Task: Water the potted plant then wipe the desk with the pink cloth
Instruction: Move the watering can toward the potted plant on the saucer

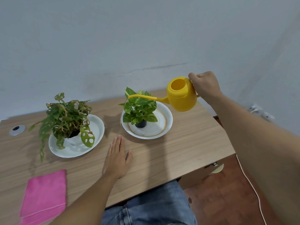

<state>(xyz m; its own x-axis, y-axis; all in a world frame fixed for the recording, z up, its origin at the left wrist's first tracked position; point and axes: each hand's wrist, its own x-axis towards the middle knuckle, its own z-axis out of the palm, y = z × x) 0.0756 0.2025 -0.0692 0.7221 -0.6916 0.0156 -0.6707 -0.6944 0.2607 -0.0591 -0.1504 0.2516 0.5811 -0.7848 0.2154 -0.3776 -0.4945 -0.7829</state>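
Right hand (pixel 204 86) clamps the round yellow plastic watering can (pixel 181 95) right of centre, spout over the green pothos in its white dish (pixel 140 109). Left hand (pixel 117 157) lies flat, fingers spread, on the wooden worktop (pixel 186 143). Folded pink cloth (pixel 44 196) rests lower left.

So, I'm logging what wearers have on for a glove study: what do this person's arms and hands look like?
Both forearms are bare, with no sleeves in view. The left hand and right hand carry no gloves, and no rings, watch or wristbands show. The fingers are uncovered. Blue jeans show below the desk edge.
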